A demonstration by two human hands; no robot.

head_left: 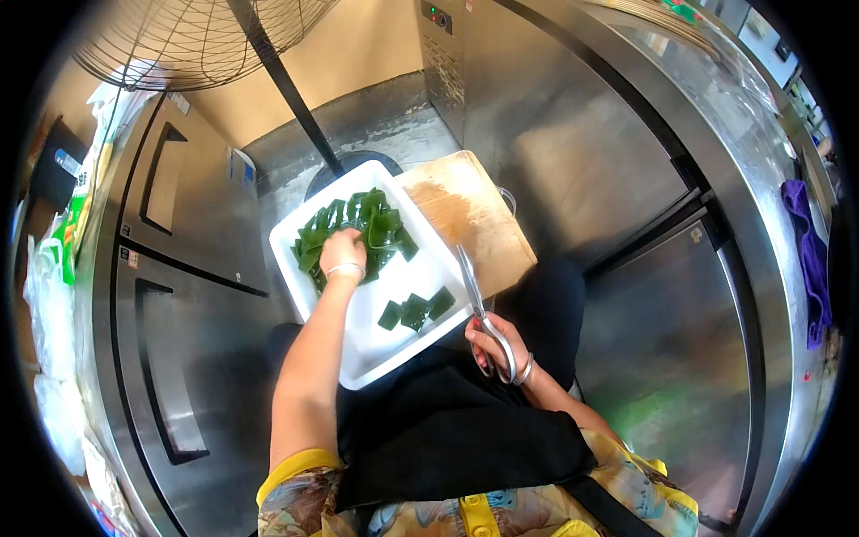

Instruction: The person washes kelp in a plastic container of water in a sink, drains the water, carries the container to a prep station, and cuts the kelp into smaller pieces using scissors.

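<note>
Right hand [495, 345] gripping steel scissors [473, 291], left hand [344, 253] down in the kelp pile [364, 210].
Left of the right hand, loose kelp squares [414, 311] lie in a white tray [371, 349]; farther off, the pile spreads around the left hand, whose grip I can't tell. Beyond it stands a black pole [293, 89].

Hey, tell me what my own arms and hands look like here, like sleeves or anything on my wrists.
Your left hand and right hand are ungloved, each with a pale, silvery bracelet at the wrist. The forearms are bare below a multicoloured, patterned left sleeve with yellow edging.
</note>
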